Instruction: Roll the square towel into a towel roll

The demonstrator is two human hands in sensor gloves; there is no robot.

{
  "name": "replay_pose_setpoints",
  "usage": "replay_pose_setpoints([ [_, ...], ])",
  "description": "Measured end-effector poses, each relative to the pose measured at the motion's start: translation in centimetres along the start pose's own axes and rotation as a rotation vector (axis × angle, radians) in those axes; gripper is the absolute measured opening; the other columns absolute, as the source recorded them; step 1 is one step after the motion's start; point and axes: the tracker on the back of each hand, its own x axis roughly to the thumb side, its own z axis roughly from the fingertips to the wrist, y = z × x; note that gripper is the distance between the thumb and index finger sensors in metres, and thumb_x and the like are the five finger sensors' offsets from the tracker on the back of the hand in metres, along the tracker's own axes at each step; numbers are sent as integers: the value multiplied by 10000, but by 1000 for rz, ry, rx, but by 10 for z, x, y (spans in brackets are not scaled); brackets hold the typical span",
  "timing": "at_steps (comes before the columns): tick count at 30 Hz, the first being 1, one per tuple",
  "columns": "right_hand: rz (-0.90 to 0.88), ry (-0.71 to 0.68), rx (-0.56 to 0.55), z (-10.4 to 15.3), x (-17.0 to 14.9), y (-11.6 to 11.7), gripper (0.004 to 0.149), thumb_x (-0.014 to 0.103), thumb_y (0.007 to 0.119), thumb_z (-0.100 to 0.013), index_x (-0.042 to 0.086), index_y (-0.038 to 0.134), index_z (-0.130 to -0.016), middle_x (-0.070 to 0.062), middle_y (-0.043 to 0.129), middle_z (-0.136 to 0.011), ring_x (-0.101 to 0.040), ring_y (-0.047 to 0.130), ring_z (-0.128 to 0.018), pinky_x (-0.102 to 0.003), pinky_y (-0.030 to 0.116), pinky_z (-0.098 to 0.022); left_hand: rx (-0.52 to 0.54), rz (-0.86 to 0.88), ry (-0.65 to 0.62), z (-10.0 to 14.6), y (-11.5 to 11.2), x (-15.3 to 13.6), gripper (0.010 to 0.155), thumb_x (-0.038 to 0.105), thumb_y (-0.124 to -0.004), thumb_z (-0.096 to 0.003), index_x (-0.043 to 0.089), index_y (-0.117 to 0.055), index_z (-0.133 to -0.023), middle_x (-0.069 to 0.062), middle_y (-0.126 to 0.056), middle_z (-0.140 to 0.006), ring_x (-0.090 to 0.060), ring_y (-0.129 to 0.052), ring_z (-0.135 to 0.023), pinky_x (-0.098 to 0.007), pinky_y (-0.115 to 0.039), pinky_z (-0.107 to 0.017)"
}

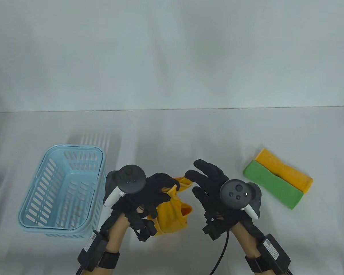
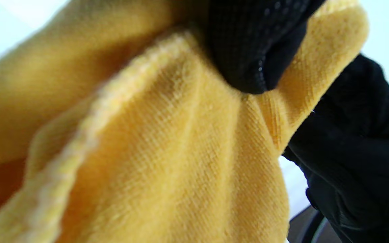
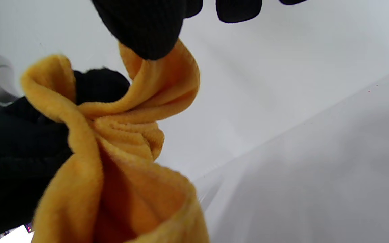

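Yellow towel [image 1: 172,213] hangs bunched above the table's [image 1: 172,137] near edge, where we see the left hand [image 1: 149,192] gripping its top and the right hand [image 1: 209,183] pinching one corner beside it.

The yellow towel [image 2: 167,141] is soft cloth with a fine ribbed weave, a matt nap and a fuzzy stitched hem. The glove fingers [image 2: 248,47] at the top of the left wrist view are black knit fabric, dotted and matt. At lower left of the table view, the pale blue basket [image 1: 31,200] is smooth slotted plastic with a slight sheen. The trackers [image 1: 130,179] look like matt dark plastic. The table [image 1: 189,134] is a smooth, dull white surface.
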Motion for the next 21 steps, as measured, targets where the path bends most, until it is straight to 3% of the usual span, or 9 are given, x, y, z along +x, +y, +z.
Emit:
replay_pose_setpoints([
  [4, -21, 32, -17, -1, -5, 1, 412, 374, 801, -371, 369, 724, -775, 93, 598, -1033, -316, 617, -1000, -595, 526, -713, -16, -1, 9, -1, -3, -2, 496, 237, -874, -367, 400, -820, -831, 127, -792, -938, -182, -971, -716, -482, -780, -641],
  [10, -145, 98, -6, -3, -15, -1, 402, 377, 776, -379, 353, 713, -776, 75, 766, -930, -294, 788, -899, -571, 629, -664, -10, 36, 38, -3, -4, -9, 476, 236, -852, -389, 414, -793, -826, 57, -703, -1003, -207, -919, -763, -502, -742, -653],
  [12, -254, 130, -3, -5, -19, 0, 396, 363, 777, -380, 356, 717, -772, 66, 852, -833, -279, 861, -826, -561, 661, -642, -15, 43, 42, -4, -6, -9, 475, 236, -845, -394, 420, -784, -829, 41, -672, -1035, -218, -899, -801, -515, -727, -664],
  [15, -358, 156, -13, -6, -20, 0, 393, 342, 789, -370, 357, 739, -759, 28, 947, -624, -233, 966, -604, -532, 732, -575, -23, 50, 47, -5, -9, -10, 484, 237, -832, -402, 429, -768, -842, 22, -638, -1066, -237, -875, -850, -533, -708, -678],
  [19, -397, 228, -67, -7, -19, -4, 393, 345, 790, -373, 365, 737, -762, 14, 938, -581, -230, 951, -548, -527, 728, -568, -20, 61, 59, -6, -12, -11, 577, 253, -820, -411, 422, -685, -947, 15, -592, -1098, -267, -829, -915, -550, -685, -695],
  [21, -401, 275, -102, -10, -18, -10, 390, 346, 800, -373, 368, 750, -759, 11, 940, -580, -236, 946, -553, -530, 722, -572, -12, 45, 70, -6, -12, -13, 653, 339, -833, -402, 416, -607, -1010, 4, -551, -1116, -286, -786, -951, -559, -663, -707],
])
